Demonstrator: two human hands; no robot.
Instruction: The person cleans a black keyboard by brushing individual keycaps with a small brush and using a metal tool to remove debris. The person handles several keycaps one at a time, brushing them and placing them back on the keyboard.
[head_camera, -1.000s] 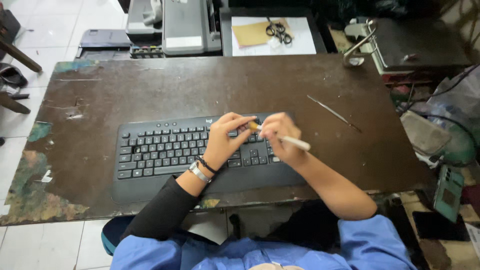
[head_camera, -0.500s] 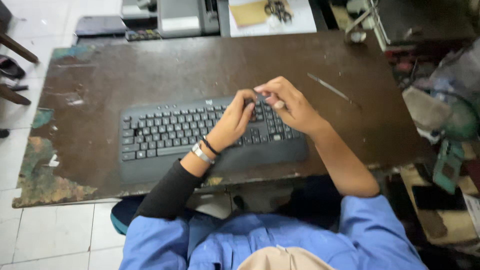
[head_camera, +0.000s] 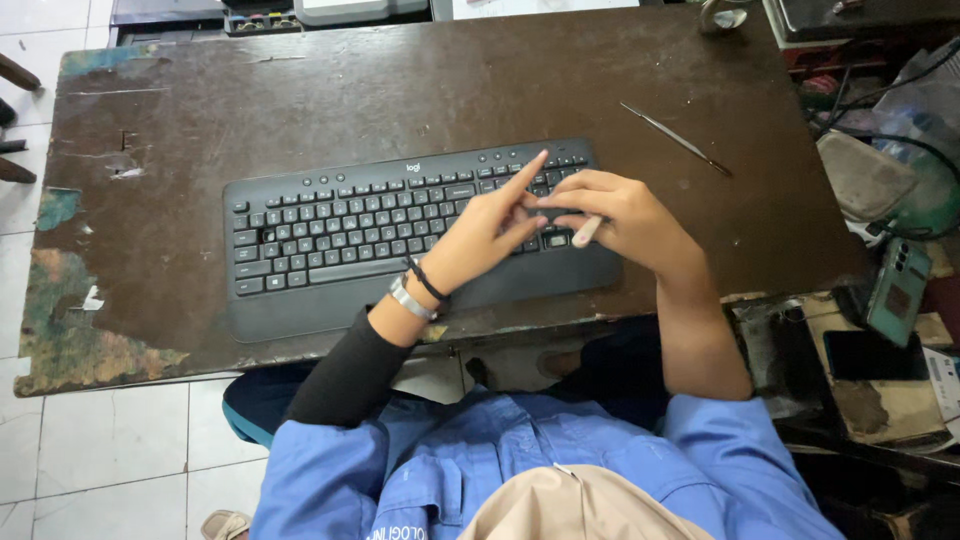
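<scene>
While our right hand (head_camera: 625, 215) pinches the white tool (head_camera: 587, 231) and our open left hand (head_camera: 490, 225) holds nothing, both right of centre, a slip could scratch the keyboard (head_camera: 340, 235).

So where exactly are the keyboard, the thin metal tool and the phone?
keyboard (head_camera: 340, 225): head view, on its middle keys.
thin metal tool (head_camera: 676, 139): head view, mid-shaft.
phone (head_camera: 898, 290): head view, middle of its green back.
</scene>
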